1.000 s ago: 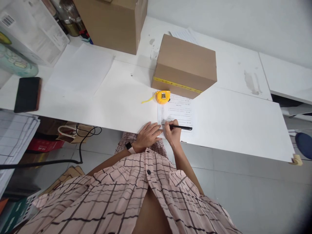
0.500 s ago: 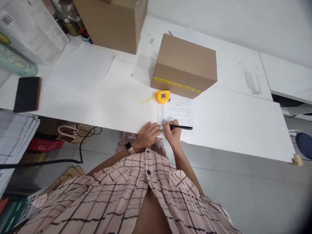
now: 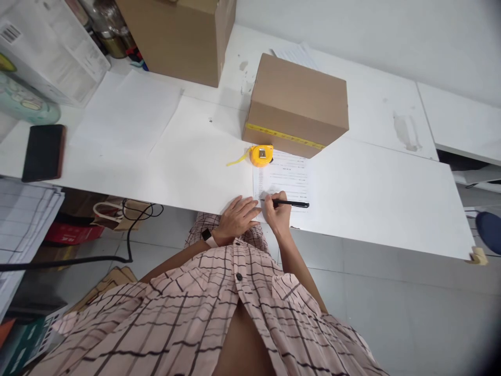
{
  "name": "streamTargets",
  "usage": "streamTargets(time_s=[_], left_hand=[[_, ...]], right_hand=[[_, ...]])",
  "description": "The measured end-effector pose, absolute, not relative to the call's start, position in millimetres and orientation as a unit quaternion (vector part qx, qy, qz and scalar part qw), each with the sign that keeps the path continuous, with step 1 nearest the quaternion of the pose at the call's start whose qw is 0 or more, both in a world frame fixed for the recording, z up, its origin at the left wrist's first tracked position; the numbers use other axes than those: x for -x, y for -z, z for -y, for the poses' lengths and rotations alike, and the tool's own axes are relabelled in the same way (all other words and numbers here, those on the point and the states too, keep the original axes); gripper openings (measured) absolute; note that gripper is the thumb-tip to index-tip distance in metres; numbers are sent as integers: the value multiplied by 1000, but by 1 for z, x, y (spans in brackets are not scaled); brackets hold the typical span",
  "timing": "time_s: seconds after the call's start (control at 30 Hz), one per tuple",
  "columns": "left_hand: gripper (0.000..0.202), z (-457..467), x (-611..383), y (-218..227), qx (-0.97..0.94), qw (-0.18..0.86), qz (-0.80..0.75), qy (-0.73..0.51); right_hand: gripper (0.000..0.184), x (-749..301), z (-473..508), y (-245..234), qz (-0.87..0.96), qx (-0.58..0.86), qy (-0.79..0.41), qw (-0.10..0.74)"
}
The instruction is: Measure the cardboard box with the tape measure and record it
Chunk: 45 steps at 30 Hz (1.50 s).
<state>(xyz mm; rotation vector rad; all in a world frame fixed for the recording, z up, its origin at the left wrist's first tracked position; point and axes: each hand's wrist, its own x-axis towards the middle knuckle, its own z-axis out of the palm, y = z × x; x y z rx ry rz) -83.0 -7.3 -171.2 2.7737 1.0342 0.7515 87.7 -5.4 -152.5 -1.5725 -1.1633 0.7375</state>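
My right hand [image 3: 278, 215] is closed round a black pen [image 3: 293, 204] whose tip rests on a printed sheet of paper [image 3: 287, 180] at the near edge of the white table [image 3: 376, 193]. My left hand [image 3: 236, 216] lies flat with fingers stretched out on the table edge, touching the sheet's left side. Just beyond the sheet sits a yellow tape measure [image 3: 261, 155]. Its yellow tape runs along the front face of a small closed cardboard box [image 3: 299, 102].
A large cardboard box [image 3: 178, 34] stands at the back left. A black phone [image 3: 43, 151] lies at the far left beside a white carton [image 3: 50, 49]. Loose white sheets [image 3: 129, 112] cover the left of the table. Cables and bags lie under it.
Nothing has visibly shifted apart from a slight movement of the pen in my right hand over the sheet.
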Motion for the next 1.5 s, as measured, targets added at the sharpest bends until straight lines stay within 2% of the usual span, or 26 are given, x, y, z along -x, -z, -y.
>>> streamTargets(time_s=[0.53, 1.1, 1.3, 1.5], left_hand=[[40, 8, 83, 169, -909, 68, -352, -213], [41, 8, 82, 172, -906, 47, -341, -245], [41, 8, 83, 172, -905, 89, -348, -227], [41, 8, 82, 172, -899, 106, -356, -231]], right_hand=[[22, -88, 5, 153, 473, 663, -291, 502], [23, -89, 6, 152, 476, 665, -292, 496], [23, -87, 6, 151, 471, 669, -292, 495], [26, -97, 6, 150, 438, 690, -228, 529]])
